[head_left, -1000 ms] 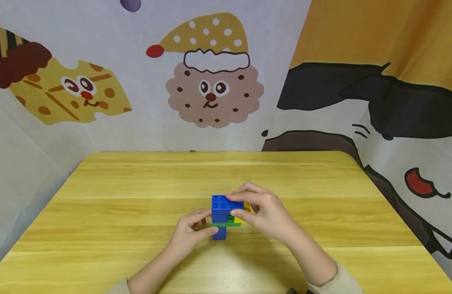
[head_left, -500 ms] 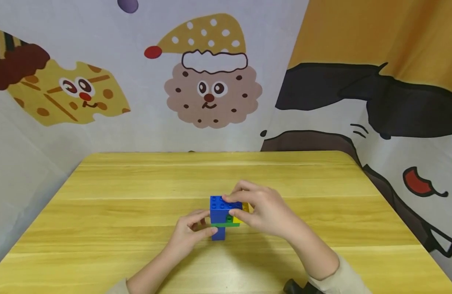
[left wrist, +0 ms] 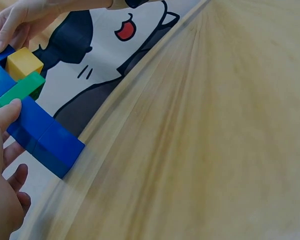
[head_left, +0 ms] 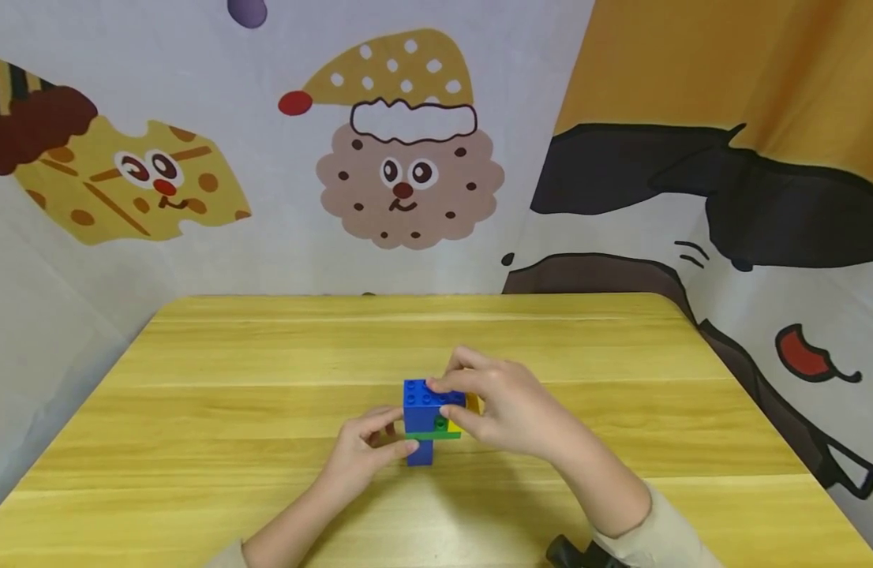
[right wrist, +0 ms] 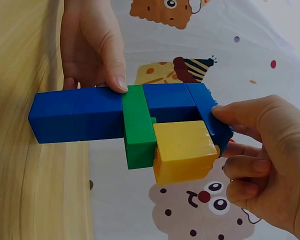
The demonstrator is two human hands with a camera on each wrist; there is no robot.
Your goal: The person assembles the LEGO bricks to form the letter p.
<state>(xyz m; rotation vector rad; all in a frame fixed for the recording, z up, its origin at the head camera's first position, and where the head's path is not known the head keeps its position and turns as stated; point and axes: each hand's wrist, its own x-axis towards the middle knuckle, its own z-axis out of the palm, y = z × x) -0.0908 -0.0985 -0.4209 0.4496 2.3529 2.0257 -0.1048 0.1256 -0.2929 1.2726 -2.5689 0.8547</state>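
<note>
A tower of toy building bricks stands on the wooden table in front of me. Its lower part is a blue column (right wrist: 77, 115), crossed higher up by a green brick (right wrist: 137, 127). Above the green one sit more blue and a yellow brick (right wrist: 185, 150), which juts out to the side. A studded blue brick (head_left: 417, 393) caps the stack. My left hand (head_left: 358, 451) holds the tower from the left, its thumb at the green brick's edge. My right hand (head_left: 515, 406) grips the top blue brick between thumb and fingers. Those fingers hide part of its studs.
The wooden table (head_left: 230, 355) spreads around the tower, its far edge close to a cloth backdrop (head_left: 280, 268) with cartoon prints. A black object (head_left: 582, 554) shows at the bottom edge by the right sleeve.
The right hand's fingers have shifted slightly left over the top blue brick. More of the black object by the right sleeve shows. The left hand keeps its hold.
</note>
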